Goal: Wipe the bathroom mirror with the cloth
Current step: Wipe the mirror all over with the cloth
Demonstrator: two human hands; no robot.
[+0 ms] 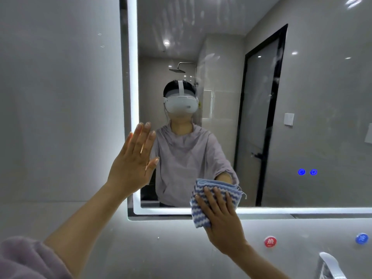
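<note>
The mirror (251, 117) fills most of the view. It is a wall-mounted glass with a lit white strip (133, 77) running down its left side and along its bottom edge. Faint smears show on the upper glass. It hangs on a pale grey tiled wall (60, 97).

In the glass, the reflection shows a person in a lilac top wearing a white headset (181, 103), with a black-framed door (259, 117) and a shower head (177, 69) behind.

The left grip (133, 160) is released. Its bare palm lies flat with the fingers straight and together, held up against the mirror's left side over the lit strip. A lilac sleeve (24, 258) shows at the lower left corner.

The right grip (221, 220) is also released, its fingers straight and spread, pressing the cloth (198, 214) flat against the mirror's bottom edge.

The cloth is folded, with blue and white wavy stripes. It lies under the right fingertips and sticks out above and to the left of them. Its upper part is on the glass and its lower corner hangs past the frame onto the wall.

A chrome tap (330, 264) shows in the lower right corner.

On the wall below the mirror, a round red label (270, 241) reads 热. Well to its right, a round blue label (361, 238) reads 冷.

Two small glowing blue buttons (301, 171) sit side by side on the glass; their symbols are too blurred to read.
</note>
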